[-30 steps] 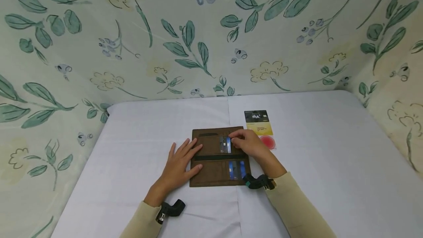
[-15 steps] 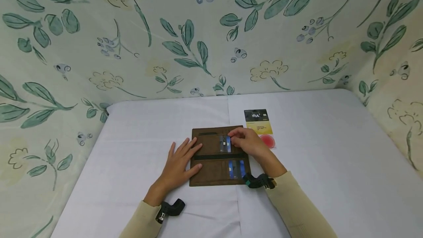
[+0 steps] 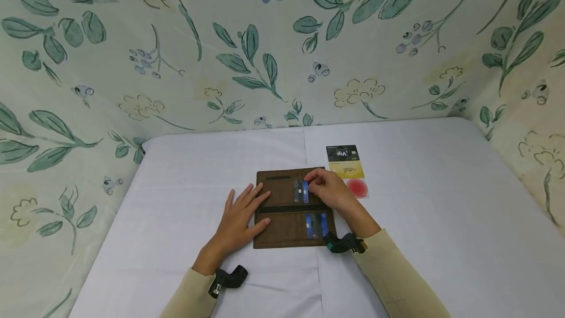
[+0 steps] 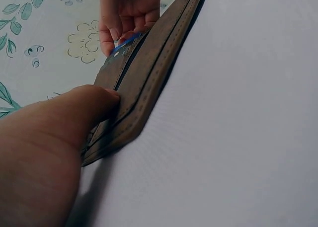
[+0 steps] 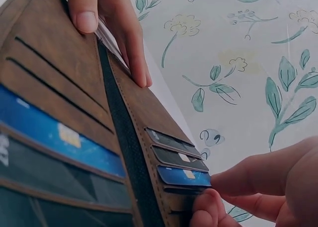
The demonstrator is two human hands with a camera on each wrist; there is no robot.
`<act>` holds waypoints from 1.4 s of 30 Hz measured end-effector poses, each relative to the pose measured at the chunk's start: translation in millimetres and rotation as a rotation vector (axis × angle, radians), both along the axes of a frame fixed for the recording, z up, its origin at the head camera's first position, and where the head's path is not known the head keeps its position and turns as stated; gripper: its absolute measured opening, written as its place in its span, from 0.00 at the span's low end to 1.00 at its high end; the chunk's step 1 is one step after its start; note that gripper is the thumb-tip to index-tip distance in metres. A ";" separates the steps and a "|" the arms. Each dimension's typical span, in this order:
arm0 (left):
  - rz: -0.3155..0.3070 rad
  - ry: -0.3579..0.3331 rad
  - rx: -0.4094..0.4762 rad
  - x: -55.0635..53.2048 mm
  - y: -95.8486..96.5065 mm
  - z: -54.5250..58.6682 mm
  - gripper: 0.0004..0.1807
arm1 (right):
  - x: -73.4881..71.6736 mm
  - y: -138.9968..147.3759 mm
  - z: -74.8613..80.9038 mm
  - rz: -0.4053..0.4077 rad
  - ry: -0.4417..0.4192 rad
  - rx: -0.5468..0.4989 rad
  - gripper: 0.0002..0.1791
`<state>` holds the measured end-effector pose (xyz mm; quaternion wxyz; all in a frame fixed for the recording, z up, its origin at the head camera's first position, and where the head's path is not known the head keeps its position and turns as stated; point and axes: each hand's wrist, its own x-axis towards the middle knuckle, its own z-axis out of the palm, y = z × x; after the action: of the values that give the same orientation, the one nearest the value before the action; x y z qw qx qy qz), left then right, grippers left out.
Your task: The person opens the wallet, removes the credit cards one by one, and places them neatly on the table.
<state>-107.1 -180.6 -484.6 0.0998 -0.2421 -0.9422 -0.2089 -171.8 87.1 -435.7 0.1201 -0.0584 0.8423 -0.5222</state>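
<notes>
A brown wallet (image 3: 280, 232) lies spread out on the white cloth, with bank cards in the slots of both halves. My left hand (image 3: 240, 220) rests on its left edge, fingers spread; in the left wrist view the thumb (image 4: 92, 105) presses on the leather. At the far half, my right hand (image 3: 333, 190) pinches the end of a blue bank card (image 5: 184, 176) seated in a slot. Two darker cards (image 5: 171, 141) sit in the slots beside it. The near half holds another blue card (image 5: 54, 130) and dark cards.
Beyond the wallet to the right lie a black VIP card (image 3: 342, 153), a yellow card (image 3: 347, 170) and a card with a red circle (image 3: 356, 188). White cloth (image 3: 441, 210) covers the table. Floral fabric (image 3: 185, 63) hangs behind and at the sides.
The hands and wallet stay almost where they were. My right hand keeps its pinch at the blue card with only a tiny shift; the view tilts slightly.
</notes>
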 end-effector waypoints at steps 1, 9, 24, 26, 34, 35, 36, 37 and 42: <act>-0.002 0.002 0.002 -0.2 0.1 -0.2 0.35 | -0.2 0.1 -0.6 0.000 0.001 0.004 0.09; -0.005 0.007 0.008 -0.5 0.2 -2.2 0.35 | -0.6 1.6 -1.2 0.005 0.017 0.020 0.09; 0.005 0.014 0.002 0.8 -1.7 -5.0 0.35 | 5.5 -10.1 -5.3 -0.088 0.070 0.124 0.11; 0.005 0.012 0.000 1.3 -1.7 -5.4 0.35 | 6.0 -9.9 -5.2 -0.100 0.056 0.125 0.11; -0.001 0.016 0.000 0.3 -0.9 -4.6 0.35 | 5.9 -7.9 -4.9 -0.116 -0.009 0.111 0.13; -0.002 0.016 0.000 0.2 -0.9 -4.7 0.35 | 6.3 -7.8 -4.5 -0.109 -0.010 0.114 0.14; -0.001 0.015 -0.001 0.2 -1.0 -5.2 0.35 | 6.6 -7.5 -4.6 -0.100 -0.006 0.118 0.15; 0.000 0.013 0.000 0.3 -1.0 -5.6 0.35 | 6.8 -7.4 -4.7 -0.089 -0.003 0.123 0.15; 0.008 0.004 -0.003 1.1 -1.0 -6.4 0.35 | 7.8 -6.8 -3.7 -0.034 0.046 0.139 0.17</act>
<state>-105.9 -181.7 -491.0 0.1021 -0.2390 -0.9433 -0.2064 -164.0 80.3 -439.4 0.0955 -0.0475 0.8800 -0.4629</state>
